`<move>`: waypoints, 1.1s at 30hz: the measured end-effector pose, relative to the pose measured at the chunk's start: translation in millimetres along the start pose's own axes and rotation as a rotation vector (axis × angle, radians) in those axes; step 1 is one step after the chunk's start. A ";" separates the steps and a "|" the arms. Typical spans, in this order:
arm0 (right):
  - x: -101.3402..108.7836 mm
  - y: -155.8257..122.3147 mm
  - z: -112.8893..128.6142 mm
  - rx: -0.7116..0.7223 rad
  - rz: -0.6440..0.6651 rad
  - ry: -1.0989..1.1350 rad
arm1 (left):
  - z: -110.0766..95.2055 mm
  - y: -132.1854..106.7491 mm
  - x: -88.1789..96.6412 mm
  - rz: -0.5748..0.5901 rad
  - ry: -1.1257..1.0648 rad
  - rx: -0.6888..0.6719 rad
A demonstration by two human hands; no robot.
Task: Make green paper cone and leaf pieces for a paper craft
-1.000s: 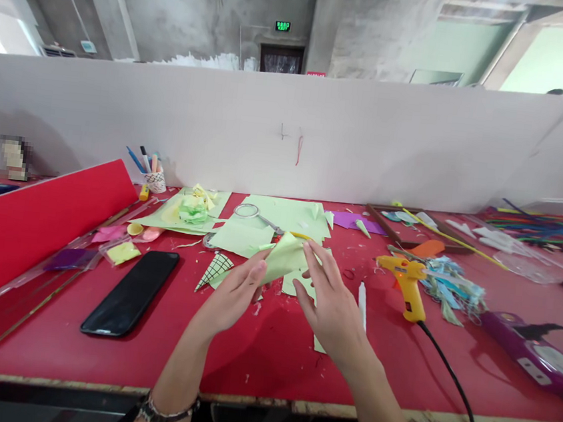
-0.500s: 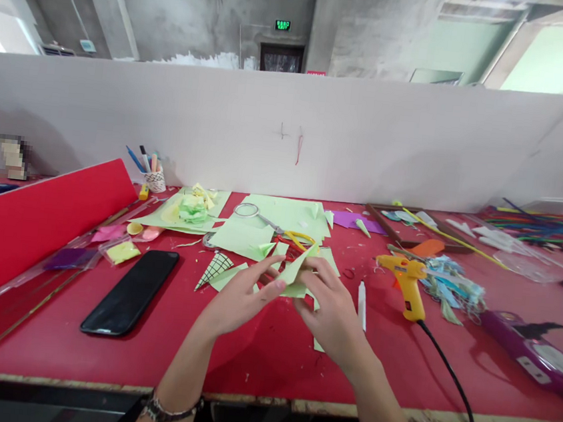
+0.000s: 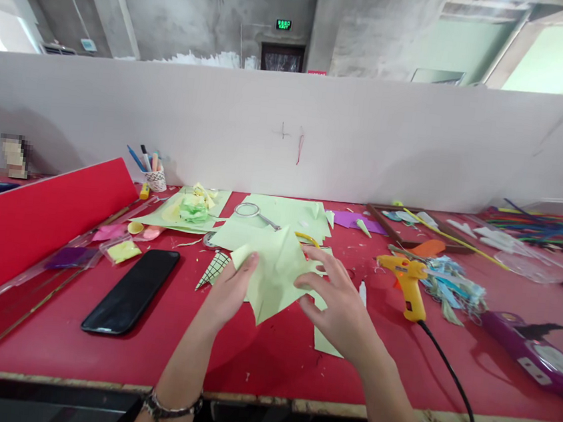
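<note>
A pale green sheet of paper [image 3: 278, 271], creased and partly unfolded, is held above the red table. My left hand [image 3: 230, 293] pinches its left edge, thumb on top and fingers hidden beneath. My right hand [image 3: 339, 304] is at the sheet's right edge with its fingers apart and curved; whether a fingertip touches the paper I cannot tell. Behind the sheet, yellow-handled scissors [image 3: 309, 239] are mostly covered. More green paper [image 3: 326, 336] lies below my right hand. Beside my left hand rests a white cone with a black grid pattern [image 3: 211, 269].
A black phone [image 3: 131, 292] lies at left, near a leaning red board [image 3: 43, 226]. To the right are a white marker [image 3: 363, 292], a yellow glue gun [image 3: 407, 281] with its cord, and a purple power strip [image 3: 533, 351]. A magnifying glass [image 3: 247, 210] lies behind.
The folded green paper has been opened out into a wider creased sheet. My right hand's fingers have moved apart at its right edge, while my left hand keeps hold.
</note>
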State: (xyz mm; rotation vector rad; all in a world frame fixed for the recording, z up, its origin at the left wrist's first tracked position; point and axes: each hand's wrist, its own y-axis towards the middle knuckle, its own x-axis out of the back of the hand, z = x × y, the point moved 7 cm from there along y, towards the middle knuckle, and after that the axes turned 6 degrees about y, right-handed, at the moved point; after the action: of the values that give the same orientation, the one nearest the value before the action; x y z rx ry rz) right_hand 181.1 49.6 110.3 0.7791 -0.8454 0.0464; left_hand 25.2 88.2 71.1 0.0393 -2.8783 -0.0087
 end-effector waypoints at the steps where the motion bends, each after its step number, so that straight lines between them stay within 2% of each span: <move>1: 1.4 -0.1 -0.9 -0.010 -0.019 -0.002 | 8.2 2.4 4.1 -0.048 -0.041 0.057; 3: 1.8 -0.1 -2.1 -0.024 -0.036 0.020 | 18.5 6.5 6.3 -0.061 -0.102 0.096; 5: 0.3 0.2 -2.3 -0.024 -0.038 0.071 | 20.9 9.2 5.2 -0.037 -0.139 0.073; 9: 1.0 1.5 -5.0 -0.046 -0.087 0.217 | 15.9 8.2 0.6 0.002 -0.236 0.062; 12: 3.1 1.5 -11.9 -0.128 -0.131 0.325 | 4.5 5.6 -3.4 0.060 -0.254 0.019; 17: 10.8 -1.7 -25.9 -0.267 -0.241 0.381 | -21.6 1.2 2.7 0.091 0.028 -0.236; 21: 16.2 -1.8 -28.7 -0.250 -0.257 0.335 | -35.8 -7.3 -0.4 0.220 0.297 -0.408; 24: 11.7 -1.1 -30.6 -0.217 -0.157 0.318 | -36.2 -12.4 -5.4 0.303 0.492 -0.459; 29: -20.7 -9.6 -38.4 -0.246 0.268 0.295 | -20.0 -15.5 -19.6 0.408 0.753 -0.437; 33: -31.2 -21.5 -37.8 -0.235 0.394 0.226 | -6.9 -24.1 -29.3 0.456 0.878 -0.421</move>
State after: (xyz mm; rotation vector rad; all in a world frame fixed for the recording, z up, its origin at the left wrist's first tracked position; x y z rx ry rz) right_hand 191.8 66.1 60.6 0.3701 -0.7616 0.3715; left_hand 55.9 64.9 70.0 -0.5457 -1.9072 -0.3988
